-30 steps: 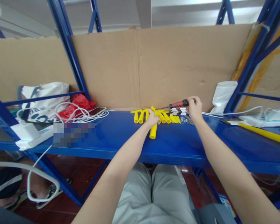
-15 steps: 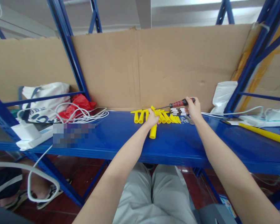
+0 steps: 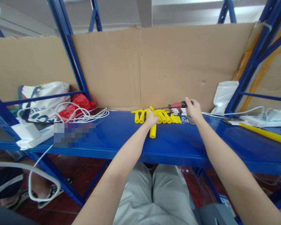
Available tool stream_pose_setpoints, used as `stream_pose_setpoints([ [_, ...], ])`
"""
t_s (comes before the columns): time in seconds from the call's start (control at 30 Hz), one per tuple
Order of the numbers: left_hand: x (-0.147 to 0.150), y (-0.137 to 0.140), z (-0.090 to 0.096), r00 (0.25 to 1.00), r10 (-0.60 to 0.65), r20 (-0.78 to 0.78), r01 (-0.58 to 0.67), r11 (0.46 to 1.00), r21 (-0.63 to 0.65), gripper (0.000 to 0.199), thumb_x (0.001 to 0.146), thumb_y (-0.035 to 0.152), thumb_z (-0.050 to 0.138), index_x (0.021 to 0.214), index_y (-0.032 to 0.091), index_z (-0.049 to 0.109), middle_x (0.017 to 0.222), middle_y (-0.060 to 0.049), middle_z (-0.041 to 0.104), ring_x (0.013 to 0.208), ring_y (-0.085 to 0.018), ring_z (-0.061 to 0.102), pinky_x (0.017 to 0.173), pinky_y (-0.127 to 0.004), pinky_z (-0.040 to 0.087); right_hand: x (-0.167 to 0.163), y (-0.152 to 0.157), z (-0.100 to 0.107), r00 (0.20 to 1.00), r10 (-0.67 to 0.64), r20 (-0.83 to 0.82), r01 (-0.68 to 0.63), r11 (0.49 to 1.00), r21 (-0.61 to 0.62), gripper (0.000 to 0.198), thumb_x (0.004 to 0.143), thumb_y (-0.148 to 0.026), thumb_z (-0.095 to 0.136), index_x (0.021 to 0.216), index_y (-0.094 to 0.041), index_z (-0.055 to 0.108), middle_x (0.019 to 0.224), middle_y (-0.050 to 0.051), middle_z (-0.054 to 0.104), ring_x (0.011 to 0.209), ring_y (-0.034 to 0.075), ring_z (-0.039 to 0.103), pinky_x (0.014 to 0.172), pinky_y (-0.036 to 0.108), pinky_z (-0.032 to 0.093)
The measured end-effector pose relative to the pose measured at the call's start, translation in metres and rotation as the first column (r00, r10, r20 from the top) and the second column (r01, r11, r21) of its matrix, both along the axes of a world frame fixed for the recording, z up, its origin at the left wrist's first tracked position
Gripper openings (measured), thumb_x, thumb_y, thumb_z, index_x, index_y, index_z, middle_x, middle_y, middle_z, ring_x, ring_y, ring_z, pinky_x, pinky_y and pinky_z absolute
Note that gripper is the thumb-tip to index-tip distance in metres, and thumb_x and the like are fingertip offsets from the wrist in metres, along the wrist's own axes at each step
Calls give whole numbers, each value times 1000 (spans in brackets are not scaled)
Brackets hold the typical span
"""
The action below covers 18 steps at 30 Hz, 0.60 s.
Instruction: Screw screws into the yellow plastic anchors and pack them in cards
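Observation:
My left hand [image 3: 152, 118] is closed around a yellow tubular part [image 3: 153, 132], whose open round end points toward me. In my right hand [image 3: 193, 110] is the black end of a screwdriver [image 3: 176, 105] with a red and black handle. Its thin shaft runs left, and the tip meets or lies close to the upper end of the yellow part; exactly where is too small to tell. Behind and beside my left hand lie several similar yellow parts [image 3: 137, 117]. Small yellow pieces [image 3: 175, 118], tiny whitish bits [image 3: 184, 119] and white sticks with dark ends [image 3: 178, 111] sit between the hands.
Cardboard [image 3: 178, 62] backs the blue shelf [image 3: 121, 134]. On the left are a cloth bag [image 3: 48, 112], a red plastic bag [image 3: 80, 103], white cables [image 3: 93, 117] and a power strip [image 3: 40, 139]. A white pouch [image 3: 224, 97] and a long yellow tube [image 3: 264, 133] are on the right.
The screwdriver handle and my right hand have shifted slightly to the left and down. My left hand keeps its hold on the yellow part.

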<state>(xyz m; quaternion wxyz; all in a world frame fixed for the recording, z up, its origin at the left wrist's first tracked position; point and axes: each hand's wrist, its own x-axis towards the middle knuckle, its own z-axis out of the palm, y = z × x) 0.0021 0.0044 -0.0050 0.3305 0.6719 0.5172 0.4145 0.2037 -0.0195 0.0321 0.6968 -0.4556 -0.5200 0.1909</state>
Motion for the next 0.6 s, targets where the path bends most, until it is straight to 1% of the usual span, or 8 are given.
stream_pose_setpoints([
  [0.1,0,0,0,1000,3,-8,-3,1000,5,38,83,11,46,112,19,21,73,0,57,45,-10,53,47,-22,48,-1,0,1,998,20,-52,-21,1000,-15,33,70,-50,63,75,-24,44,39,-10,34,33,9,32,34,23,21],
  [0.17,1,1,0,1000,0,-4,0,1000,17,38,83,11,46,111,19,21,76,-1,57,46,-10,53,47,-23,47,-2,0,2,997,30,-73,-30,1000,4,34,70,-50,63,78,-25,43,39,-11,34,31,9,31,34,23,20],
  [0.37,1,2,-2,1000,-12,18,12,999,32,39,83,11,48,110,20,21,79,-2,59,49,-11,56,48,-22,47,2,4,-2,1000,-29,-2,29,998,57,45,69,-65,59,77,-23,44,44,-8,40,37,11,39,37,25,26],
  [0.5,0,3,-2,1000,-3,3,3,999,47,38,83,11,48,110,20,22,83,-4,59,50,-10,57,49,-23,48,2,4,0,1000,4,-20,-3,999,32,42,69,-60,62,78,-24,44,42,-10,36,34,10,36,36,23,23],
  [0.6,0,1,0,1000,6,-10,-6,999,35,38,83,11,47,110,20,21,81,-3,59,48,-10,56,49,-23,47,-1,1,2,999,21,-42,-21,1000,13,40,70,-58,62,81,-24,44,42,-10,38,32,11,36,34,23,22],
])
